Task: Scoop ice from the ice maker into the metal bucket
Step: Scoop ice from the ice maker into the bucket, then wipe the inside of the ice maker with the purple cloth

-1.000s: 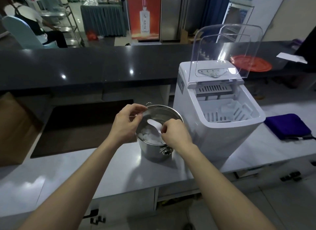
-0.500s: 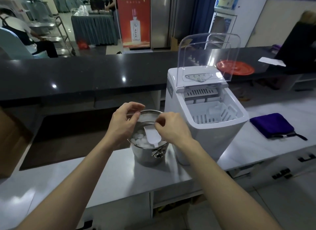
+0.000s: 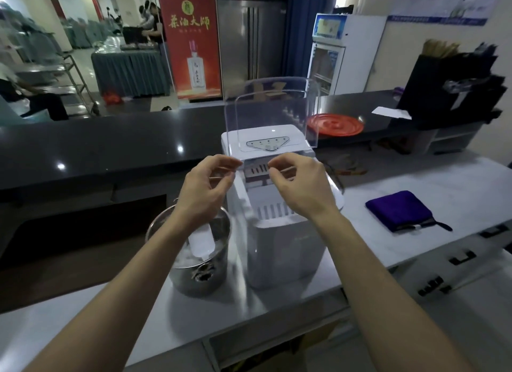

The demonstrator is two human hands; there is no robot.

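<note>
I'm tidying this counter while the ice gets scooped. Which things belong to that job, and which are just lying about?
Part of the job: ice maker, metal bucket, white scoop, ice.

Lying about: purple cloth, red disc, white paper.

A pale grey surface (image 3: 210,313) carries a metal bucket (image 3: 199,279) standing just beside the left wall of a white ice maker (image 3: 285,252). A folded purple cloth (image 3: 396,209) lies well apart to the right. Behind, a raised dark counter (image 3: 110,150) holds a round red disc (image 3: 336,124), with a white slip of paper (image 3: 390,113) near it, further right.
</note>
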